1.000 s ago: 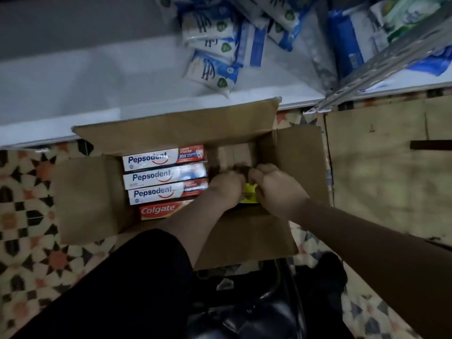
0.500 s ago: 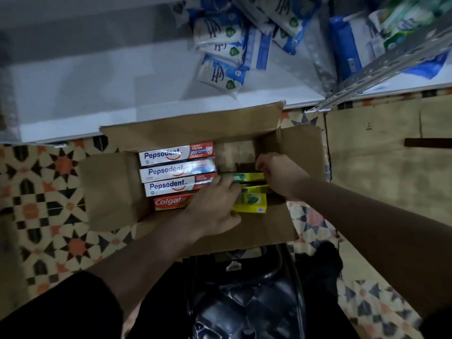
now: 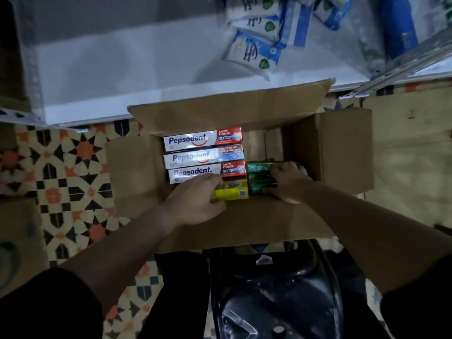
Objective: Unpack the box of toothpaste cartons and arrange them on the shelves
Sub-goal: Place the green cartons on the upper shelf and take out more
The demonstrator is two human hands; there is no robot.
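Note:
An open cardboard box (image 3: 342, 152) sits on the patterned floor below a white shelf (image 3: 122, 69). Inside lie three Pepsodent cartons (image 3: 203, 156) stacked side by side at the left. My left hand (image 3: 195, 201) grips a yellow carton (image 3: 232, 192) at the box's near side, covering the carton under it. My right hand (image 3: 288, 182) holds a bunch of green cartons (image 3: 260, 177) at the right of the box, fingers curled over their far end.
Blue and white pouches (image 3: 254, 52) lie on the shelf at the back right, beside a metal shelf upright (image 3: 401, 69). A flattened cardboard sheet (image 3: 411, 152) lies right of the box. A black stool (image 3: 274, 294) sits under me. Patterned floor tiles (image 3: 63, 177) spread left.
My left hand has moved from over the Colgate carton onto the yellow carton. My right hand has shifted onto the green cartons, which now show more fully. The camera came closer.

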